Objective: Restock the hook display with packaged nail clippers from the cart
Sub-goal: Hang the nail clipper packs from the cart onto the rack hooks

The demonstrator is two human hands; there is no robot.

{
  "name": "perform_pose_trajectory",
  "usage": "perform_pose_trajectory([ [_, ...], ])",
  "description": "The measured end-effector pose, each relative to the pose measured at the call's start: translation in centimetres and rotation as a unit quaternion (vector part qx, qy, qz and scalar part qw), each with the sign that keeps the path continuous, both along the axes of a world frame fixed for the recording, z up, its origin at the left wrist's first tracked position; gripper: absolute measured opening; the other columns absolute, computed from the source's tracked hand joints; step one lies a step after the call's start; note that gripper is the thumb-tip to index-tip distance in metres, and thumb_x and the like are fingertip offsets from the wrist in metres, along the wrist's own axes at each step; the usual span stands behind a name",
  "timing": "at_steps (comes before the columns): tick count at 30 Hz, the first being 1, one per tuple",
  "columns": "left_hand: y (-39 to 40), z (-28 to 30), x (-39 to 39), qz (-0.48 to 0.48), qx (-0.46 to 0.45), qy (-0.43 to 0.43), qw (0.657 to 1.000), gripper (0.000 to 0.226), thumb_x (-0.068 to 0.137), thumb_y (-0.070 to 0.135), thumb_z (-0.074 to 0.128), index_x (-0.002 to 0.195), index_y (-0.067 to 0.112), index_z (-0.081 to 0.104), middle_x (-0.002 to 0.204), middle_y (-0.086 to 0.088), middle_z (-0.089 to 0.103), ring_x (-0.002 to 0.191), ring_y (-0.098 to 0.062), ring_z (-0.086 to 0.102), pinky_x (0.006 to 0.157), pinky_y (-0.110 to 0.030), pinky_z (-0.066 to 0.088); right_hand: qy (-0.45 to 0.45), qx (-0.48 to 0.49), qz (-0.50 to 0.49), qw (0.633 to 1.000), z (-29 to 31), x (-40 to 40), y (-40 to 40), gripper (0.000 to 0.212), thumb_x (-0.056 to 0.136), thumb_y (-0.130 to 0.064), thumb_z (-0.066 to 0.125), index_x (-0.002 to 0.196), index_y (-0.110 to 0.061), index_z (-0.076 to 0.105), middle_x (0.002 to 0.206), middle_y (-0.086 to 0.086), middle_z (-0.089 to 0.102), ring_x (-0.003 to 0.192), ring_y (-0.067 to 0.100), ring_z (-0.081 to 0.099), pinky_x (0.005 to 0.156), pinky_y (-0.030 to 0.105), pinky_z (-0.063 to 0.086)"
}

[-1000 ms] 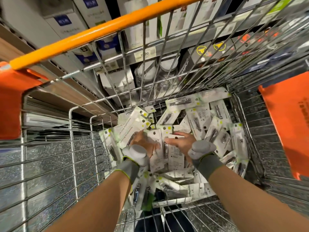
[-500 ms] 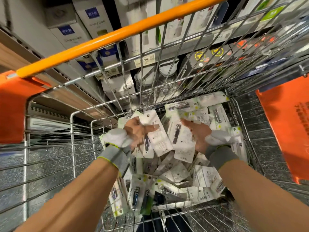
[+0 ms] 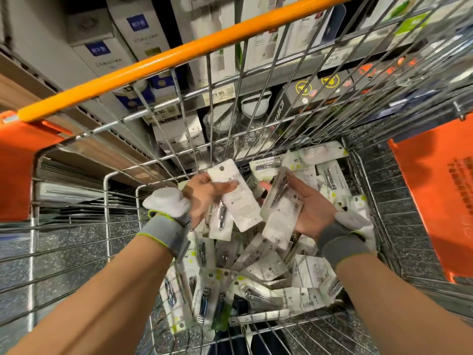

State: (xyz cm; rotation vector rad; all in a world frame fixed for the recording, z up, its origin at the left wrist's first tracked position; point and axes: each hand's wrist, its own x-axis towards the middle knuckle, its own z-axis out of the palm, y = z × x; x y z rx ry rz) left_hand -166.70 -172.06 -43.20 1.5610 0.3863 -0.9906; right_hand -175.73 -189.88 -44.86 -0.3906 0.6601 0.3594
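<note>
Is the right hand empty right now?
No, the right hand holds several nail clipper packs above the cart.

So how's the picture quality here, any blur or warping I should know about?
Head view: wide-angle warping bows the orange handle and cart wires; shelf boxes at the edges are soft; packets in the left hand and right hand show slight motion blur; glare on the plastic.

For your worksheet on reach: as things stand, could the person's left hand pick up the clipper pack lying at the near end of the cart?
Probably not yet. The left hand already holds packs; the near pack lies uncovered, so it would need emptying first.
</note>
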Motion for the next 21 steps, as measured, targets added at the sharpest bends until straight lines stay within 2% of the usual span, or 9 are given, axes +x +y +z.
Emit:
perform_pose_trajectory([
  [2, -1.3, 0.4, -0.1, -0.047, 0.005, 0.001, 0.999, 0.011, 0.082, 0.002, 0.066, 0.092, 0.006, 0.063, 0.079, -0.007, 0.071, 0.061, -0.013, 0.062, 0.055, -0.021, 0.053, -0.027, -0.022, 0.041, 0.999, -0.1, 0.4, 1.1, 0.071, 0.043, -0.025, 0.095, 0.108, -0.012, 0.072, 0.126, 0.019, 0.059, 0.114, 0.034, 0.059, 0.086, 0.048, 0.053],
  [4, -2.3, 0.5, -0.1, -0.044, -0.007, 0.008, 0.999, 0.018, 0.082, -0.003, 0.064, 0.092, 0.011, 0.058, 0.080, -0.003, 0.065, 0.077, -0.021, 0.061, 0.071, -0.027, 0.054, -0.047, -0.028, 0.085, 0.995, 0.0, 0.6, 2.0, 0.088, 0.056, -0.031, 0.089, 0.135, -0.013, 0.052, 0.140, 0.016, 0.049, 0.127, 0.036, 0.048, 0.104, 0.055, 0.036],
  [8, -3.0, 0.7, 0.2, -0.054, 0.013, -0.036, 0.998, 0.032, 0.083, -0.012, 0.058, 0.086, 0.017, 0.044, 0.080, -0.015, 0.059, 0.066, -0.021, 0.053, 0.050, -0.021, 0.046, -0.064, -0.027, 0.123, 0.990, -0.2, 0.6, 2.1, 0.102, 0.055, -0.036, 0.089, 0.143, -0.018, 0.041, 0.146, 0.011, 0.042, 0.135, 0.035, 0.037, 0.112, 0.059, 0.019],
  [10, -3.3, 0.8, 0.1, -0.062, 0.014, -0.040, 0.997, 0.032, 0.084, -0.015, 0.054, 0.080, 0.016, 0.046, 0.082, -0.021, 0.060, 0.058, -0.017, 0.057, 0.054, -0.019, 0.045, -0.034, -0.046, 0.123, 0.991, -0.4, 0.8, 2.3, 0.114, 0.042, -0.037, 0.094, 0.141, -0.014, 0.043, 0.144, 0.012, 0.045, 0.136, 0.034, 0.036, 0.113, 0.057, 0.020],
  [13, -3.5, 0.6, 0.0, -0.083, 0.022, -0.054, 0.995, 0.025, 0.087, -0.008, 0.055, 0.075, 0.013, 0.052, 0.062, -0.007, 0.051, 0.029, 0.001, 0.042, 0.033, -0.011, 0.034, 0.023, -0.054, 0.105, 0.993, -0.8, 0.5, 2.2, 0.113, 0.022, -0.035, 0.097, 0.125, -0.011, 0.058, 0.136, 0.013, 0.053, 0.132, 0.034, 0.041, 0.110, 0.053, 0.029],
  [15, -3.4, 0.7, 0.2, -0.097, 0.019, -0.077, 0.992, 0.019, 0.092, 0.000, 0.052, 0.078, 0.011, 0.058, 0.057, 0.000, 0.054, 0.032, 0.004, 0.045, 0.038, -0.010, 0.039, 0.001, -0.052, 0.106, 0.993, -0.8, 0.2, 2.3, 0.097, 0.029, -0.035, 0.096, 0.117, -0.011, 0.064, 0.130, 0.013, 0.059, 0.123, 0.034, 0.052, 0.098, 0.052, 0.042],
  [17, -2.7, 0.4, 0.6, -0.088, 0.033, -0.113, 0.989, 0.021, 0.095, 0.005, 0.050, 0.081, 0.013, 0.063, 0.058, 0.007, 0.059, 0.045, 0.000, 0.050, 0.048, -0.014, 0.043, 0.012, -0.054, 0.082, 0.995, -0.9, -0.1, 2.1, 0.097, 0.028, -0.030, 0.097, 0.117, -0.012, 0.065, 0.129, 0.013, 0.060, 0.120, 0.034, 0.054, 0.092, 0.053, 0.046],
  [19, -1.8, -0.2, 0.8, -0.061, 0.069, -0.145, 0.985, 0.020, 0.095, 0.003, 0.049, 0.084, 0.012, 0.064, 0.073, 0.001, 0.062, 0.061, -0.010, 0.053, 0.058, -0.019, 0.046, 0.013, -0.015, 0.030, 0.999, -1.1, -0.5, 1.3, 0.080, 0.026, -0.018, 0.097, 0.101, -0.009, 0.074, 0.114, 0.015, 0.068, 0.106, 0.034, 0.064, 0.076, 0.051, 0.055],
  [21, -0.5, -1.2, 0.4, -0.075, 0.155, -0.138, 0.975, 0.019, 0.091, -0.002, 0.052, 0.091, 0.010, 0.066, 0.079, -0.007, 0.063, 0.062, -0.012, 0.057, 0.056, -0.017, 0.046, -0.016, 0.025, 0.009, 1.000, -0.8, -0.6, 0.6, 0.063, 0.034, -0.012, 0.096, 0.094, -0.005, 0.075, 0.105, 0.017, 0.070, 0.096, 0.033, 0.068, 0.071, 0.051, 0.057],
])
